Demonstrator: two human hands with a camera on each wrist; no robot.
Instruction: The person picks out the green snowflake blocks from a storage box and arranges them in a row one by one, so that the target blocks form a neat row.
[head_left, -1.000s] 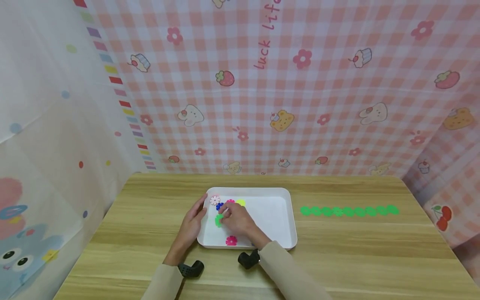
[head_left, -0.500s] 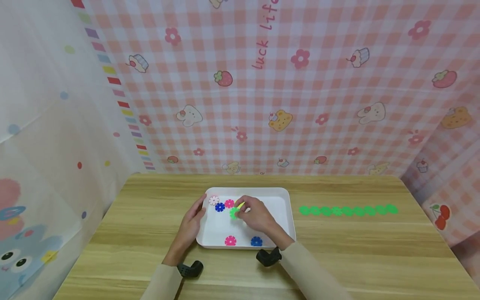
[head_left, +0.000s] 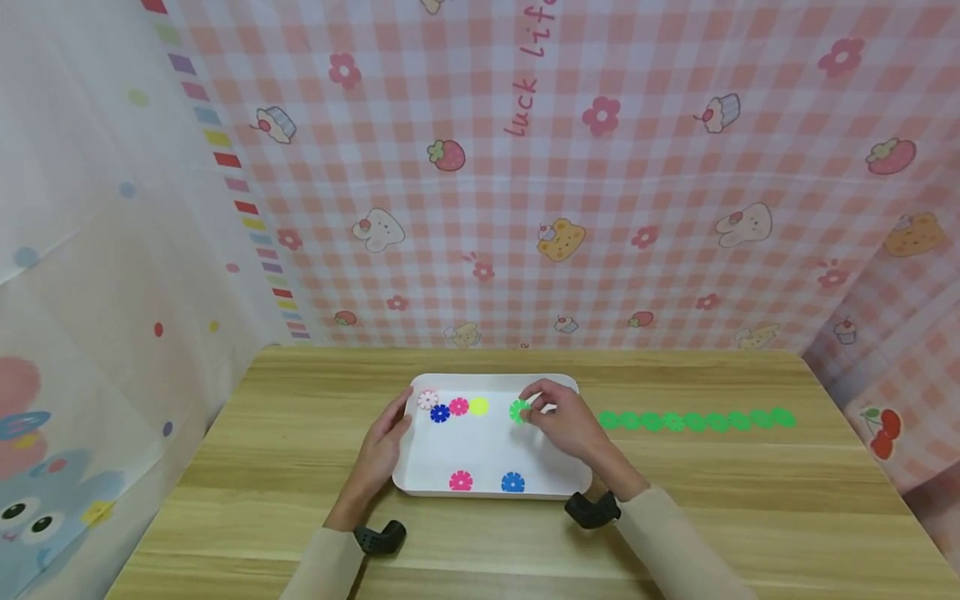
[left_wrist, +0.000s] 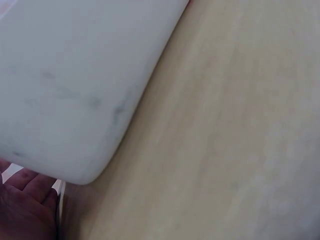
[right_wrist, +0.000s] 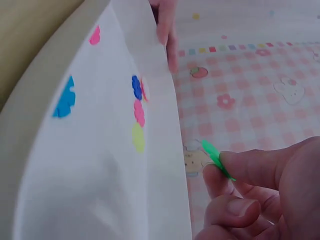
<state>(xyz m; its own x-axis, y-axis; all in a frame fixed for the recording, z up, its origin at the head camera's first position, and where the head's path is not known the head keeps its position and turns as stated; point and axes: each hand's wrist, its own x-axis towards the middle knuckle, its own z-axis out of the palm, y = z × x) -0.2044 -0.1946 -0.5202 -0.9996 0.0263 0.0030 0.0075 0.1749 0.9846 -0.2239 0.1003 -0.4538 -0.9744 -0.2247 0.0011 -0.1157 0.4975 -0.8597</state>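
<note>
Thumb and index finger of my right hand (head_left: 558, 417) pinch a green snowflake disc (right_wrist: 216, 159), held above the right part of a white tray (head_left: 480, 450). My left hand (head_left: 382, 446) rests along the tray's left side, its fingers fairly straight against the rim. Inside the tray, a pale pink disc (head_left: 427, 400), a dark blue disc (head_left: 440, 413), a pink disc (head_left: 459, 407) and a yellow disc (head_left: 478, 407) lie close together at the back left. Near the front wall are another pink disc (head_left: 461, 481) and a lighter blue disc (head_left: 513, 482).
A row of several green discs (head_left: 697, 422) lies on the wooden table (head_left: 750, 517), right of the tray. Behind the table hangs a pink checked cloth (head_left: 480, 208). Each wrist wears a black strap device, such as the left one (head_left: 381, 539).
The green disc has left the tray's left part, and my right hand has carried it rightward. That uncovers the yellow and lighter blue discs. My left hand stays on the tray's side.
</note>
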